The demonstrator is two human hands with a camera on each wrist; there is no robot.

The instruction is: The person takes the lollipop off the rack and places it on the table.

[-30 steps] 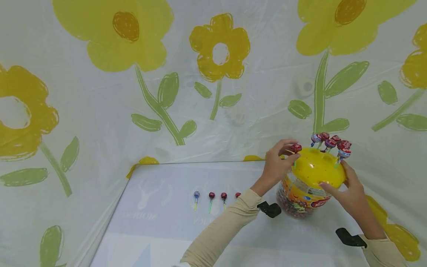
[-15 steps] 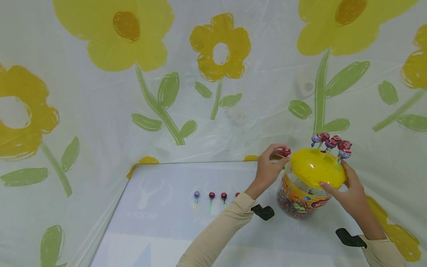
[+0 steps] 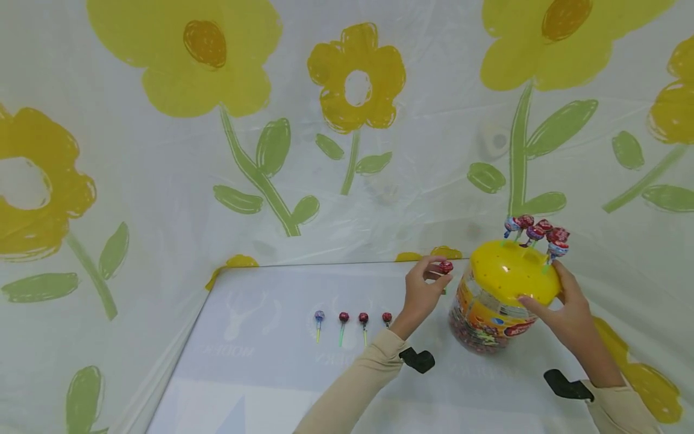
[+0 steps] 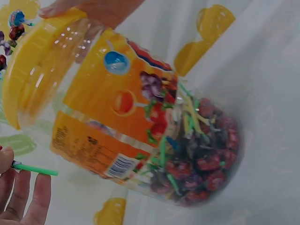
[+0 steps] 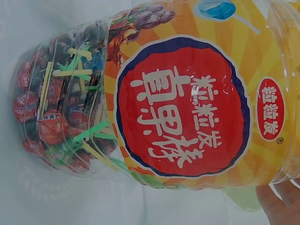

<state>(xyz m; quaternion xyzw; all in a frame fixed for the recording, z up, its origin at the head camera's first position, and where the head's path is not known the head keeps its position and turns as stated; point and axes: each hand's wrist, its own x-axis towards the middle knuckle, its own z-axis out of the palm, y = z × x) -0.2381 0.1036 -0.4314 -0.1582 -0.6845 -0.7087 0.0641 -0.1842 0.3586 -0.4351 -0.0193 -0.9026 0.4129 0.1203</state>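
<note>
Left fingers (image 4: 41,199) pinching lollipop (image 3: 446,267) (red-wrapped), right fingers (image 3: 567,280) gripping yellow lid (image 3: 512,271)

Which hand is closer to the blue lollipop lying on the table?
Left. The left hand is right of the blue lollipop, holding a red lollipop; the right hand is farther right, gripping the yellow lid.

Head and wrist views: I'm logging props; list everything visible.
table: 1, white, foreground
backdrop: 1, flowered white, behind table
jar: 1, clear-orange, on table
lid: 1, yellow, on jar
lid lollipops: several, red and blue, in lid
jar lollipops: uncountable, mostly red, inside jar
row lollipops: 4, blue and red, on table
held lollipop: 1, red, beside jar
wrist pieces: 2, black, lower right
sleeves: 2, beige, bottom
left hand: 1, pinching held lollipop
right hand: 1, gripping lid
</note>
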